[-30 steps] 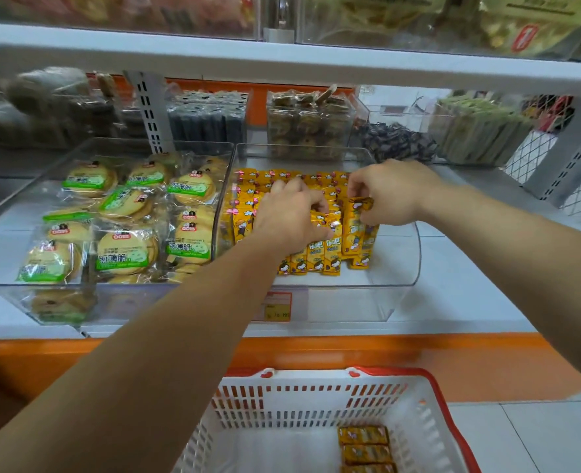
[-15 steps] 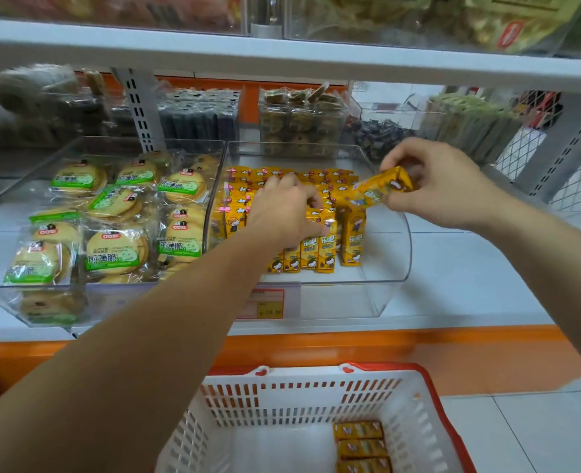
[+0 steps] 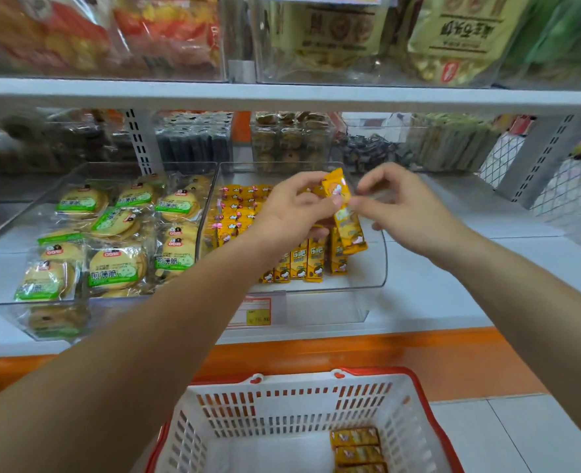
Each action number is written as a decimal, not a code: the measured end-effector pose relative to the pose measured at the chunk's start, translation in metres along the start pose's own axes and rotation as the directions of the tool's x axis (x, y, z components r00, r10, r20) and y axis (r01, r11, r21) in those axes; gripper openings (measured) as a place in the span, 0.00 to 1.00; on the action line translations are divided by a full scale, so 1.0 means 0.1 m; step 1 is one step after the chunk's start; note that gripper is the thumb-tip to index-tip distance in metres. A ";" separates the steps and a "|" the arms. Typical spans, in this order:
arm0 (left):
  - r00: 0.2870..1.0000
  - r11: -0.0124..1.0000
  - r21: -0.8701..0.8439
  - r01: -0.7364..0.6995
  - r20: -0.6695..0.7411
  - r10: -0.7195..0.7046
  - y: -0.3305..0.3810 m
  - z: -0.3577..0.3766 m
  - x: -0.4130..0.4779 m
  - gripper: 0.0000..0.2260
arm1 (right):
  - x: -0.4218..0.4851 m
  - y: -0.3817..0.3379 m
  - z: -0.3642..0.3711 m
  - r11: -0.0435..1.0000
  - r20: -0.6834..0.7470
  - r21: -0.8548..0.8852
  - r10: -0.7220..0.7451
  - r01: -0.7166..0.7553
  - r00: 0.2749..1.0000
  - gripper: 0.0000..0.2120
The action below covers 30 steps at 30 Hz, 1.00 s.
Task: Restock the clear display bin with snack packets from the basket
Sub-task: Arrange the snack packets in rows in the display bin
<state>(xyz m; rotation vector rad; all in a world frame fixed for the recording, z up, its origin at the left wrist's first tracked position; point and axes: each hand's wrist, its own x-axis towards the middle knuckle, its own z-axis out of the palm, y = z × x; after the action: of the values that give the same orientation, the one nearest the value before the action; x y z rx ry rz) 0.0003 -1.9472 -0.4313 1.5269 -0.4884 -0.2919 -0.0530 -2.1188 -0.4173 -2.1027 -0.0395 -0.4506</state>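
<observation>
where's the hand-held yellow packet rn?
Head view, centre: the yellow packet is pinched by the left hand above the clear display bin, right hand close on its right.
</observation>
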 end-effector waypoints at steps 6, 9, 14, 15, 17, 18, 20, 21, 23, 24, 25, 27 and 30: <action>0.997 0.975 0.212 -0.070 0.031 0.065 -0.06 -0.02 0.09 0.21 | 0.23 0.02 -0.09 0.997 0.251 -0.011 -0.076 0.082 0.965 0.13; 0.998 0.895 0.444 -0.055 0.033 0.045 -0.19 -0.19 0.25 0.22 | 0.36 0.09 -0.24 0.998 0.248 -0.031 -0.043 0.052 0.968 0.14; 0.992 0.266 0.956 -0.127 0.116 0.056 -0.43 -0.28 0.50 0.24 | 0.55 0.11 -0.26 0.963 0.413 -0.245 -0.003 0.114 0.911 0.19; 0.992 0.226 0.966 -0.125 0.116 0.054 -0.46 -0.28 0.53 0.26 | 0.60 0.10 -0.22 0.946 0.446 -0.289 -0.003 0.147 0.895 0.19; 0.992 0.208 0.972 -0.112 0.098 0.077 -0.53 -0.30 0.57 0.26 | 0.67 0.08 -0.12 0.896 0.500 -0.381 -0.008 0.228 0.866 0.19; 0.992 0.214 0.971 -0.103 0.084 0.098 -0.57 -0.33 0.58 0.25 | 0.70 0.08 -0.07 0.881 0.518 -0.402 -0.007 0.251 0.855 0.19; 0.988 0.234 0.967 -0.096 0.064 0.137 -0.62 -0.35 0.58 0.22 | 0.73 0.10 0.01 0.879 0.537 -0.407 0.011 0.248 0.843 0.19; 0.986 0.242 0.965 -0.097 0.061 0.153 -0.63 -0.36 0.57 0.21 | 0.75 0.11 0.04 0.871 0.541 -0.423 0.021 0.250 0.841 0.18; 0.983 0.259 0.961 -0.098 0.053 0.177 -0.65 -0.36 0.57 0.20 | 0.77 0.13 0.09 0.814 0.541 -0.499 0.027 0.296 0.841 0.17; 0.981 0.269 0.958 -0.097 0.047 0.186 -0.65 -0.37 0.57 0.19 | 0.78 0.14 0.11 0.783 0.538 -0.535 0.025 0.318 0.842 0.17; 0.980 0.277 0.956 -0.097 0.043 0.193 -0.66 -0.37 0.57 0.19 | 0.78 0.14 0.13 0.750 0.533 -0.567 0.018 0.341 0.846 0.17; 0.979 0.292 0.952 -0.096 0.037 0.202 -0.67 -0.39 0.57 0.18 | 0.79 0.16 0.14 0.676 0.504 -0.637 -0.001 0.372 0.864 0.16; 0.975 0.300 0.949 -0.099 0.033 0.218 -0.68 -0.39 0.56 0.17 | 0.82 0.17 0.15 0.603 0.451 -0.711 -0.005 0.363 0.892 0.16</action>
<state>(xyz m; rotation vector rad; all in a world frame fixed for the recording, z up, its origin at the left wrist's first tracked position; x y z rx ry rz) 0.0760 -1.9423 -0.4912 2.6412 -0.8029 0.3525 0.0310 -2.1281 -0.4107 -3.0780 -0.3828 -0.1239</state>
